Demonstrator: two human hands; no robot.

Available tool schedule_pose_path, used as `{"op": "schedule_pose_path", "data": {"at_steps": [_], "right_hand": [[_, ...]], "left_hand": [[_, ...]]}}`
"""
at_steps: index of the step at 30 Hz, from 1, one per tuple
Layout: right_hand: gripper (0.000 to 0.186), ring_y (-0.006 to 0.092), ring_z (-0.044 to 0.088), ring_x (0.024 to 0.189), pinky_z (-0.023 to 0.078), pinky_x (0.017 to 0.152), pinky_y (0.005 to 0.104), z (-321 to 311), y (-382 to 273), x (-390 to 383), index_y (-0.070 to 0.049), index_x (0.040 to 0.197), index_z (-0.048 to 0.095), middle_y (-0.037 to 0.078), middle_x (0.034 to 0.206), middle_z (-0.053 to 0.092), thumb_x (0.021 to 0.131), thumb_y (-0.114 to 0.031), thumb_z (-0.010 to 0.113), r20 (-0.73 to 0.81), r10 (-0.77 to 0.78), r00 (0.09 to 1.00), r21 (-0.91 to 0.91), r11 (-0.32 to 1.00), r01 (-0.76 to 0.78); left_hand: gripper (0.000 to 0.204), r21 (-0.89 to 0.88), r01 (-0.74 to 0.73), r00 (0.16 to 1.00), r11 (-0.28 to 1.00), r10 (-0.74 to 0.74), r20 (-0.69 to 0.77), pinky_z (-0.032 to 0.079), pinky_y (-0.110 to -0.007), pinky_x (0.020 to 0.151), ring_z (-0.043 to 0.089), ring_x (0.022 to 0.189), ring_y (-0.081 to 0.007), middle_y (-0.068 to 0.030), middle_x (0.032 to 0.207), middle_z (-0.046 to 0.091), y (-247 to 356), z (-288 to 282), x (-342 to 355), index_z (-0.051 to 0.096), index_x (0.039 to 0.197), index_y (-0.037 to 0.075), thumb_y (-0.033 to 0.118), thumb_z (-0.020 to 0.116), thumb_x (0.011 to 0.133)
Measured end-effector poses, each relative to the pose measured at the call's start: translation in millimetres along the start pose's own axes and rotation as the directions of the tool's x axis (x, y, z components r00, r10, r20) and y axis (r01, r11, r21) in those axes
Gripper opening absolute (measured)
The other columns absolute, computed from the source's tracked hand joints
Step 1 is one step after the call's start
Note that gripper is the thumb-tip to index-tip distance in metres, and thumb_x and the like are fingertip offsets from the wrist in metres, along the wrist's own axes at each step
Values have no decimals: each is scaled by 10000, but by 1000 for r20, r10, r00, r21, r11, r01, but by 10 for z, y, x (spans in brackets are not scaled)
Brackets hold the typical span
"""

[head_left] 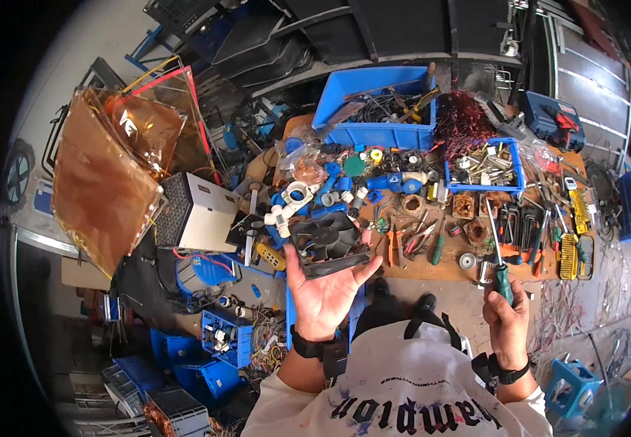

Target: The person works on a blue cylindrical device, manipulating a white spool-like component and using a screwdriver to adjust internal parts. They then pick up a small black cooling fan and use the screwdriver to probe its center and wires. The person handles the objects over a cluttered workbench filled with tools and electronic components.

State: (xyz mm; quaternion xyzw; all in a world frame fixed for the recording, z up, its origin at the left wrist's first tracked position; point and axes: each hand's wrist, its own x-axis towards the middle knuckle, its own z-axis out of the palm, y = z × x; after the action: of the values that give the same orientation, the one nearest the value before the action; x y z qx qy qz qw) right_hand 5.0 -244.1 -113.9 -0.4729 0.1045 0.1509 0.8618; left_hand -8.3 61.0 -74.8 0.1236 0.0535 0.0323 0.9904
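My left hand [322,297], palm up, supports a square black cooling fan [330,244] over the table's front edge. Its thumb and a fingertip show at the fan's sides, while the other fingers are hidden beneath the frame. The fan's blades face up. Off to the right, my right hand [507,313] is closed around the green handle of a screwdriver [502,282]. The screwdriver's metal shaft points up and away, over the tools on the table. Fan and screwdriver are well apart.
The cluttered wooden table [413,271] bears pliers [419,239], another green-handled screwdriver [439,244] and white pipe fittings [279,218]. Behind are a large blue bin [377,136] of tools and a small blue tray [521,186] of metal parts. Blue crates [226,342] stand on the floor at left.
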Motion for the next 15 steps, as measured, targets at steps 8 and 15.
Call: {"op": "schedule_pose_path", "data": {"at_steps": [8,15], "right_hand": [[286,18,391,540,277,455,183,436,195,96,-50,1148,594,-3,835,579,889,-44,715,73,48,996,-19,999,-47],[294,21,383,540,265,457,185,974,362,125,-48,1158,587,10,837,592,890,-26,706,102,38,994,-81,996,-30]], "left_hand": [[920,917,-333,851,221,490,191,452,-416,1039,527,1262,-270,-159,1385,502,422,-50,9,324,1475,24,254,842,751],[1086,848,-294,728,-440,472,497,440,-396,1009,523,1221,-288,-189,1335,499,805,-192,167,330,1474,14,168,945,592]]}}
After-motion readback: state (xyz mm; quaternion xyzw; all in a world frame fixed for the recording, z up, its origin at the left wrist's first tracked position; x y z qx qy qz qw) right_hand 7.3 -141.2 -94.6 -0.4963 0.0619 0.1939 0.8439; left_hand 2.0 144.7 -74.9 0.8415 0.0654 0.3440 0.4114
